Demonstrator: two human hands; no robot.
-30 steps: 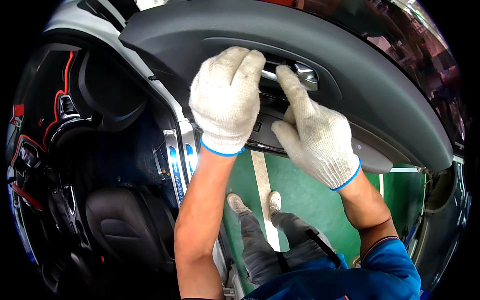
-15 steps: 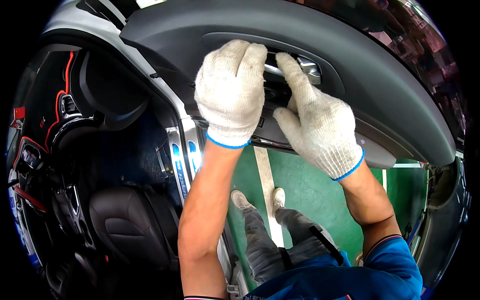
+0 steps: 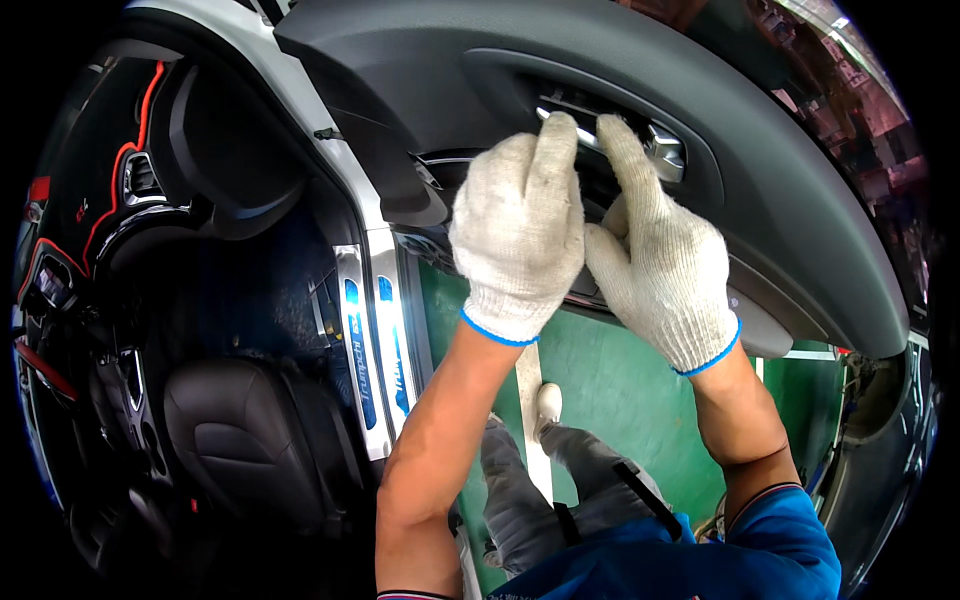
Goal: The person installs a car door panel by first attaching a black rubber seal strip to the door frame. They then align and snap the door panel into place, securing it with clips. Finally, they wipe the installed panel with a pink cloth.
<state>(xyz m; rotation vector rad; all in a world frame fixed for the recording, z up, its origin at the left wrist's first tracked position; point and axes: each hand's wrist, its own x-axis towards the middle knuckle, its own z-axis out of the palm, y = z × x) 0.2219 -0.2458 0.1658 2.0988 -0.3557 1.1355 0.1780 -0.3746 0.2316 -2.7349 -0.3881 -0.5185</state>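
Both my hands wear off-white knitted gloves with blue cuffs and work at the inner handle recess point(image 3: 705, 150) of a dark grey car door panel point(image 3: 380, 60). My left hand point(image 3: 515, 225) has its index fingertip at a silver strip point(image 3: 550, 112) in the recess. Its other fingers curl down, and whatever lies under them is hidden. Beside it, my right hand point(image 3: 668, 265) stretches its index finger to the strip's other end, with the thumb apart near the left hand. A chrome door handle point(image 3: 665, 152) sits just right of that index finger.
To the left lies the car's cabin with a dark leather seat point(image 3: 240, 430) and a lit metal door sill point(image 3: 365, 350). Below the door, my feet stand on a green floor point(image 3: 620, 390) with a white line. Door glass point(image 3: 860, 110) curves along the upper right.
The door panel and handle sit a little lower and farther right in view. My left hand has shifted right, closer to my right hand, and its index finger now stretches out to the strip.
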